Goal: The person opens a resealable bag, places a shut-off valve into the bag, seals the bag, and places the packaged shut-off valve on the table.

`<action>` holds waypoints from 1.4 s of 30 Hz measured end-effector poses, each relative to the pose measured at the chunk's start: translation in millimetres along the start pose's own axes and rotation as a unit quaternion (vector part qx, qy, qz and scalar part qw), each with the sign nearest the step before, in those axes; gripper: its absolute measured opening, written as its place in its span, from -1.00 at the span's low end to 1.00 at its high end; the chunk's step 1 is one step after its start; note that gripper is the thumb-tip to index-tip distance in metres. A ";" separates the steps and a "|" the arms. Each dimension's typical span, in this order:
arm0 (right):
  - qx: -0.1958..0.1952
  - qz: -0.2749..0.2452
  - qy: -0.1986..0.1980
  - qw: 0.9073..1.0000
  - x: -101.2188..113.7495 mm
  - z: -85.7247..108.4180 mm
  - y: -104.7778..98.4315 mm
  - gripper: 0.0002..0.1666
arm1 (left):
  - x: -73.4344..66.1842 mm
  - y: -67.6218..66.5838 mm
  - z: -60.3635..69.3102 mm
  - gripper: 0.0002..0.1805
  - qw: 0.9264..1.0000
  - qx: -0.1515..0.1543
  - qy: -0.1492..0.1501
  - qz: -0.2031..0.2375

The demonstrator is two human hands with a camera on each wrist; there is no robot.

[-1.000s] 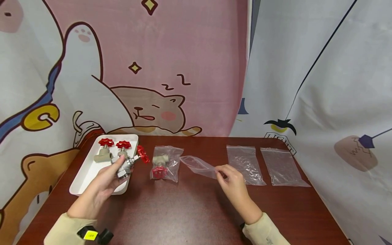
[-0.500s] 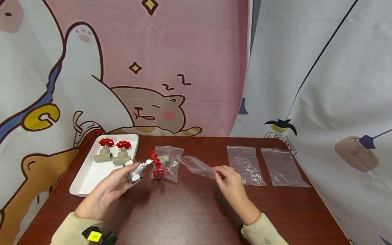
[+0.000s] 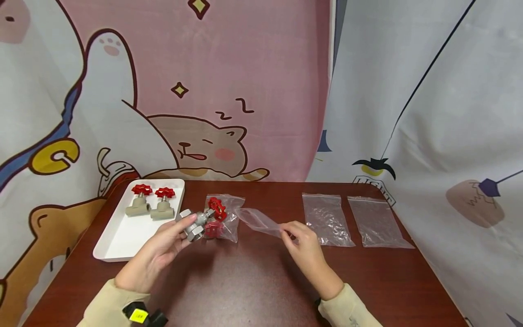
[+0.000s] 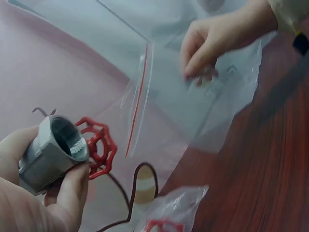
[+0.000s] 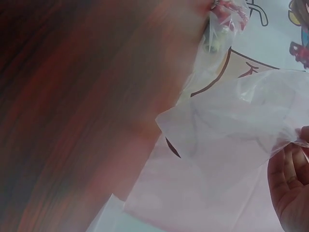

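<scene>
My left hand point(image 3: 161, 250) grips a silver metal valve point(image 3: 197, 225) by its body, and the valve's red handwheel point(image 3: 217, 208) points to the right. In the left wrist view the threaded opening of the valve point(image 4: 46, 157) shows between thumb and fingers. My right hand point(image 3: 305, 247) pinches a clear zip bag point(image 3: 257, 220) by one end and holds it above the table. The bag's mouth gapes toward the valve, a short way apart from it. In the right wrist view the bag point(image 5: 227, 116) hangs from the fingertips.
A white tray point(image 3: 110, 247) at the left holds two beige valves point(image 3: 162, 209) with red handwheels. Behind the held valve lies a bagged valve point(image 3: 230, 222), partly hidden. Two flat zip bags point(image 3: 327, 220) lie at the right of the brown table point(image 3: 253, 290).
My left hand has carried the metal valve rightward, from over the tray to in front of the bagged valve. My right hand and its bag have shifted slightly left.
</scene>
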State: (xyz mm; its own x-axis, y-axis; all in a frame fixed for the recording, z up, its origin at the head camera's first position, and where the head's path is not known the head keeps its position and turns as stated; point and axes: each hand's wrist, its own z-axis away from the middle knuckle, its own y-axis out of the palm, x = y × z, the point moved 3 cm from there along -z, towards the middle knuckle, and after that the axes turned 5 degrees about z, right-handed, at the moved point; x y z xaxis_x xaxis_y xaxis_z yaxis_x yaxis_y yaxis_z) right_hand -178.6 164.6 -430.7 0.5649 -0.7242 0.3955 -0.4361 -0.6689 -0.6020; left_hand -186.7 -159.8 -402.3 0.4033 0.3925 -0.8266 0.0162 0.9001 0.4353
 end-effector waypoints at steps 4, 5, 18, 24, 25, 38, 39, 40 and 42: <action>-0.002 -0.003 0.001 1.000 2.1 -0.2 2.1 -0.86 | 1.5 12.1 -1.3 -0.83 1.000 -0.013 0.004 0.027; -0.004 -0.003 -0.001 1.000 2.7 -0.2 2.7 -0.85 | 2.2 15.1 -1.9 -0.81 0.999 -0.016 0.006 0.032; -0.018 -0.011 0.008 1.000 15.0 -1.1 6.2 -0.87 | 15.6 47.4 -6.5 -0.88 0.997 0.009 0.041 0.065; -0.027 -0.016 0.015 0.999 17.6 -0.7 7.2 -0.93 | 21.4 52.3 -6.1 -0.92 0.998 0.012 0.052 0.044; -0.032 -0.015 0.016 0.999 17.5 -0.3 7.6 -0.93 | 22.0 52.7 -5.9 -0.91 0.998 0.014 0.053 0.040; -0.017 0.012 0.018 1.000 25.9 0.8 14.0 -0.74 | 24.8 58.4 -4.4 -0.72 0.999 0.014 0.027 0.018; -0.007 0.018 0.013 1.000 26.9 0.7 14.8 -0.75 | 25.0 58.9 -4.4 -0.71 0.999 0.015 0.026 0.017; 0.004 0.027 0.011 1.000 27.8 0.6 15.7 -0.77 | 25.0 59.2 -4.1 -0.70 0.999 0.015 0.027 0.016; 0.022 0.044 0.004 0.999 29.6 0.1 17.2 -0.82 | 25.0 59.5 -3.6 -0.70 0.999 0.015 0.029 0.014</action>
State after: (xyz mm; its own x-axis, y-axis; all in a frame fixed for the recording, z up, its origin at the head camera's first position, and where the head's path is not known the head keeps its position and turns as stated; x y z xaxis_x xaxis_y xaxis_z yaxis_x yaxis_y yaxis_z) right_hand -169.3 131.7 -429.5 0.5206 -0.7813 0.3443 -0.4528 -0.5945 -0.6645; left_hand -178.9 -95.7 -398.4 0.3511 0.4285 -0.8325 0.0334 0.8829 0.4685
